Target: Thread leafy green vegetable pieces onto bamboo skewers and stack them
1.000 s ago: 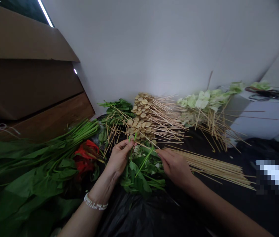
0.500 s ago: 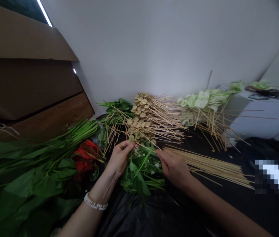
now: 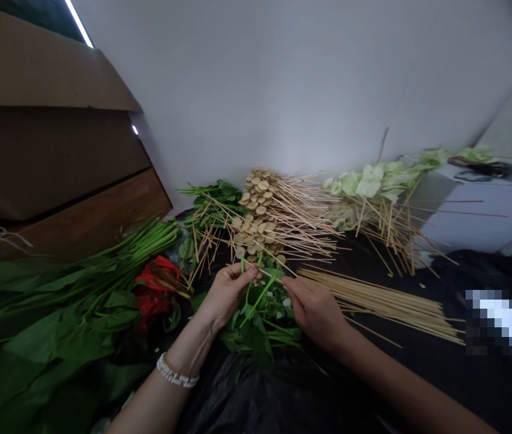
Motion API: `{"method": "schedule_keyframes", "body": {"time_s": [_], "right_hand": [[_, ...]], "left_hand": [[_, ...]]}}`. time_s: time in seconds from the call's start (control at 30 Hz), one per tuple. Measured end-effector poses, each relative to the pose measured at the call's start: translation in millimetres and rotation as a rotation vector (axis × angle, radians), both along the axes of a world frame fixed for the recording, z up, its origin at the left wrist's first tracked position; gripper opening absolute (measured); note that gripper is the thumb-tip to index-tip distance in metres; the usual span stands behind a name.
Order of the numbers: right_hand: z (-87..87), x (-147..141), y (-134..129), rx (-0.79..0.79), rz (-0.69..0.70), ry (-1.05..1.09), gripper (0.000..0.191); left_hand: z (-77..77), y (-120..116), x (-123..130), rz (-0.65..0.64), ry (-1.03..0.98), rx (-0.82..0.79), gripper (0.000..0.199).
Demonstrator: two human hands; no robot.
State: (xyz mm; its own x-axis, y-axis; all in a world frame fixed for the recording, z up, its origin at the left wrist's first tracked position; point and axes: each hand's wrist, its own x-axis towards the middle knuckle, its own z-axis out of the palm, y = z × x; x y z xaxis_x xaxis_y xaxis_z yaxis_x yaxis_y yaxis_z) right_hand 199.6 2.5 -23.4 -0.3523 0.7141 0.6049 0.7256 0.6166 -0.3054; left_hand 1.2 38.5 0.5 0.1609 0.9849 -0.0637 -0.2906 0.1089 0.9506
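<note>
My left hand (image 3: 226,295), with a white beaded bracelet at the wrist, is closed in a pinch on the stems of leafy greens (image 3: 258,298). Between my hands runs a thin bamboo skewer (image 3: 272,275); its far end is at the pinched stems. My right hand (image 3: 316,307) is closed around the skewer's other part. Below both hands lie more loose greens (image 3: 260,343) on black plastic. Just beyond my fingertips are stacked skewers of round pale slices (image 3: 258,226), their sticks pointing right.
A bundle of bare skewers (image 3: 391,304) lies right of my right hand. Skewered pale green leaves (image 3: 373,181) stand by the wall. Long-stemmed greens (image 3: 79,301) and a red plastic bag (image 3: 156,286) are at left, below a cardboard box (image 3: 47,157). Black plastic (image 3: 256,398) covers the front.
My left hand has moved slightly right and down, closer to my right hand, with the stems in its fingers. The held leaves hang lower; my right hand has barely shifted.
</note>
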Motion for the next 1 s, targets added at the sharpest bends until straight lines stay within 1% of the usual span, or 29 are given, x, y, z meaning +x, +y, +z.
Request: {"method": "schedule_keyframes", "body": {"time_s": [0.1,0.2,0.27,0.33,0.4,0.47,0.57,0.63,0.73,0.87,1.0], "right_hand": [[-0.1,-1,-1,-0.023,0.020,0.019,0.026],[-0.8,-2,-1,-0.044,0.030,0.025,0.026],[-1.2,-1,0,-0.036,0.019,0.030,0.026],[-1.2,1,3,-0.023,0.001,0.052,0.025],[-0.8,4,5,-0.031,-0.011,0.079,0.025],[-0.4,6,8,-0.049,-0.022,0.096,0.024],[-1.0,9,11,-0.058,-0.041,0.109,0.024],[-1.8,10,12,-0.057,-0.042,0.118,0.024],[-1.9,11,13,-0.049,-0.038,0.135,0.024],[1.7,8,10,-0.052,-0.007,0.133,0.023],[3.9,4,6,-0.056,0.039,0.106,0.024]], "left_hand": [[-2.8,-2,2,-0.041,0.015,0.009,0.021],[-3.7,-2,3,-0.068,0.060,0.022,0.023],[-2.5,-1,2,-0.066,0.083,0.019,0.029],[0.3,0,-1,-0.043,0.082,0.008,0.040],[4.0,1,-5,-0.025,0.076,-0.011,0.043],[7.7,2,-9,-0.051,0.098,-0.041,0.041],[11.6,1,-14,-0.122,0.188,-0.072,0.038],[12.9,1,-16,-0.134,0.238,-0.073,0.035],[12.7,3,-17,-0.090,0.244,-0.061,0.034],[8.8,10,-19,0.075,0.078,-0.024,0.038],[5.4,15,-21,0.145,-0.012,-0.047,0.043]]}}
